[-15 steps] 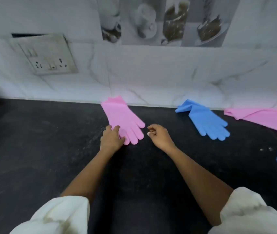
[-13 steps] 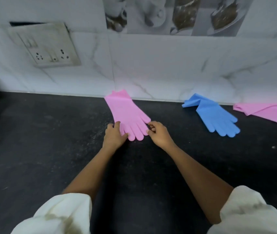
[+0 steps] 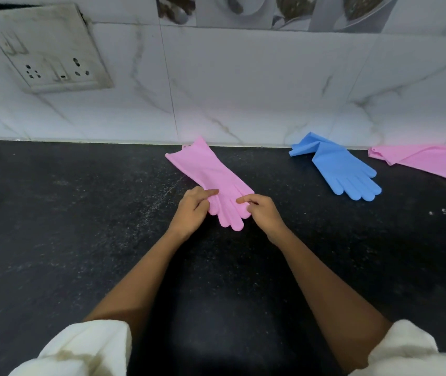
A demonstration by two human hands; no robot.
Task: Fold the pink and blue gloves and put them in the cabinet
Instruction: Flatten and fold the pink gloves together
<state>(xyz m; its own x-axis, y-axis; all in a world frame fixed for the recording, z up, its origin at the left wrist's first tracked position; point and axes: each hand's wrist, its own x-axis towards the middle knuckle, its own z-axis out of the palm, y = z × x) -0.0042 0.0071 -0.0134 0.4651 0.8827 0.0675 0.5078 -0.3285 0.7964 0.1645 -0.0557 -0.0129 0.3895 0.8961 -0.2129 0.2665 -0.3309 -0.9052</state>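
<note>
We see a pink glove [image 3: 211, 180] lying flat on the dark bench [image 3: 67, 213], cuff toward the wall, fingers toward us; our left hand [image 3: 193, 211] pinches its finger end from the left, our right hand [image 3: 261, 213] pinches it from the right; a blue glove [image 3: 344, 169] lies well apart to the right, with a second pink glove [image 3: 428, 161] beyond it by the wall.

Black counter [image 3: 80, 240] w/ pink gloves [image 3: 211, 180], blue gloves [image 3: 344, 169].
</note>
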